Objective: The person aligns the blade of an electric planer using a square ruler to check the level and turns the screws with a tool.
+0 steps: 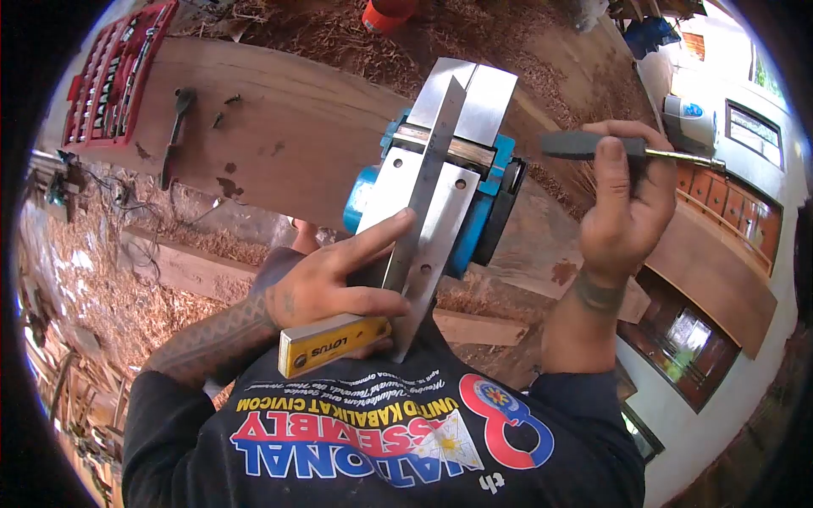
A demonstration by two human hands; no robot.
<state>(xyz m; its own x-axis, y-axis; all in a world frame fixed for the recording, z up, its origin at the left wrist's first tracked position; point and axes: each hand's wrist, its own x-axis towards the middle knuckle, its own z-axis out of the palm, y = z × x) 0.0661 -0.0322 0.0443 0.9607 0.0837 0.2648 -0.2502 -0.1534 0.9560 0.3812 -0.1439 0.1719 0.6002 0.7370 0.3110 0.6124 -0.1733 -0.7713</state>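
Note:
An electric planer [487, 224] with a blue body is turned sole-up, its bright metal plates facing me. My left hand [339, 275] grips a try square, whose yellow LOTUS stock [330, 343] sits under my fingers. The steel blade [428, 178] of the square lies along the sole and crosses the cutter slot. My index finger presses on that blade. To the right of the planer, my right hand [627, 195] is raised, closed around a screwdriver-like tool with a dark grey handle [583, 146] and a thin metal shaft [684, 157]. The shaft points right, away from the planer.
A wide wooden plank [279, 110] runs behind the planer. On it lie a ratchet wrench [176, 135], small loose metal parts [222, 110] and an open red socket set case [118, 76]. Wood shavings [584, 85] cover the ground. A red bucket [388, 13] stands at the top.

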